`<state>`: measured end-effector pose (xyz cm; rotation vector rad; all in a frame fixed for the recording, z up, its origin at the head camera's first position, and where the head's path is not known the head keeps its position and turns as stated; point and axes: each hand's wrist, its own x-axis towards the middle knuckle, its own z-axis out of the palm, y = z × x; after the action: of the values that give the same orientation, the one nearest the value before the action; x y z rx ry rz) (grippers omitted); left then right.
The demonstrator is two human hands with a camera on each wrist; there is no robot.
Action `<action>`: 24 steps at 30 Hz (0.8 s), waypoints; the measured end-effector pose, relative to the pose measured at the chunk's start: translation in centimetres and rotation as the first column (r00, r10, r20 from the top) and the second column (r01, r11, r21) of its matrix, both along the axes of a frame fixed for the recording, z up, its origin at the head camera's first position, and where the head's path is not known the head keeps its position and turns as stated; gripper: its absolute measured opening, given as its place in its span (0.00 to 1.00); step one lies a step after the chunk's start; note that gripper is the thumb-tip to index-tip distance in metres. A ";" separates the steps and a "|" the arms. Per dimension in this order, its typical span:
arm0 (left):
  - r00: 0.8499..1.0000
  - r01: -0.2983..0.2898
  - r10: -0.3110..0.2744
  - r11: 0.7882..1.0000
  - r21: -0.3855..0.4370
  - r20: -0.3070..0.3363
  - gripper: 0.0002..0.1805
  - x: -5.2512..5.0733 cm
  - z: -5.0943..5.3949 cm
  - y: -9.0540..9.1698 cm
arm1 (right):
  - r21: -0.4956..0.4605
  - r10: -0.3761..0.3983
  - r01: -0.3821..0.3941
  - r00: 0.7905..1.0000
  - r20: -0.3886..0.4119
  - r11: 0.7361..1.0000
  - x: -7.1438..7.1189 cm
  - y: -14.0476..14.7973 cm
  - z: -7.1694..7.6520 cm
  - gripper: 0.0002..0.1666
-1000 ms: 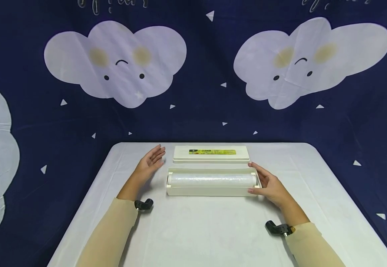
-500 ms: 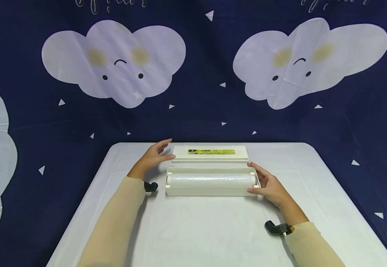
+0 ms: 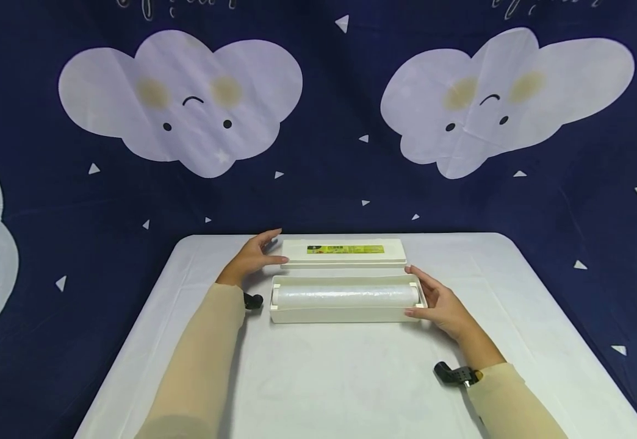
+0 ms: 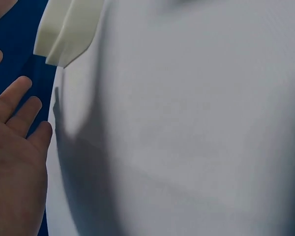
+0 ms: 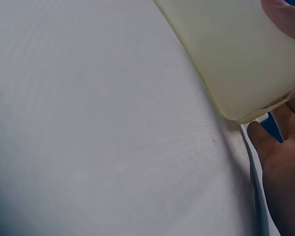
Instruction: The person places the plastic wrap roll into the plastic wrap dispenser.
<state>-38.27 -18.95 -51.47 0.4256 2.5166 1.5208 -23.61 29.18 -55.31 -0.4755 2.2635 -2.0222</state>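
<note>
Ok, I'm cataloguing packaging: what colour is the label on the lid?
The label is mostly yellow-green, seen best in the head view.

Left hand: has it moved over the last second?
Yes. Against the table in the head view, the left hand has moved right and forward, to the left end of the lid.

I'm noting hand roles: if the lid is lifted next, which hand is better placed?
Probably the left hand: it is open, right beside the left end of the lid. The right hand is around the right end of the box, so it seems busy there.
</note>
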 end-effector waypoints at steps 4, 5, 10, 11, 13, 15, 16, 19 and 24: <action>1.000 0.014 -0.014 1.000 -0.009 0.006 0.59 -0.5 -0.6 0.7 | 0.007 -0.004 0.004 1.000 -0.012 1.000 0.0 0.2 -0.2 0.66; 1.000 0.019 -0.018 1.000 -0.006 0.007 0.60 -0.6 -0.8 0.9 | 0.007 -0.005 0.005 1.000 -0.012 1.000 0.0 0.2 -0.3 0.65; 0.999 0.047 -0.047 0.999 0.025 0.020 0.63 -1.0 -1.4 1.6 | -0.004 -0.004 0.004 1.000 -0.002 1.000 0.0 0.2 -0.4 0.65; 0.998 0.055 -0.055 0.998 0.034 0.023 0.63 -1.0 -1.5 1.7 | -0.005 -0.001 0.001 1.000 -0.003 1.000 0.0 0.2 -0.4 0.65; 0.997 0.066 -0.067 0.997 0.040 0.031 0.63 -0.9 -1.6 1.9 | -0.002 0.002 -0.002 1.000 -0.008 1.000 0.0 0.1 -0.3 0.65; 0.997 0.071 -0.072 0.997 0.017 0.029 0.63 -0.7 -1.7 2.1 | 0.005 0.002 -0.001 1.000 -0.015 1.000 0.0 0.1 -0.2 0.65; 0.997 0.073 -0.073 0.997 0.004 0.026 0.63 -0.7 -1.7 2.1 | 0.004 0.000 0.000 1.000 -0.015 1.000 0.0 0.1 -0.2 0.65; 0.997 0.080 -0.080 0.996 -0.045 0.008 0.62 -0.7 -1.8 2.3 | 0.003 -0.004 0.004 1.000 -0.019 1.000 0.0 0.1 -0.2 0.65; 0.994 0.103 -0.105 0.986 -0.129 -0.013 0.62 -0.8 -2.0 2.4 | -0.011 0.000 0.000 1.000 -0.004 1.000 0.0 0.1 -0.3 0.65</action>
<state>-39.10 -16.56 -53.51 0.5459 2.5456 1.3152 -23.64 29.28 -55.64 -0.4810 2.2555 -2.0371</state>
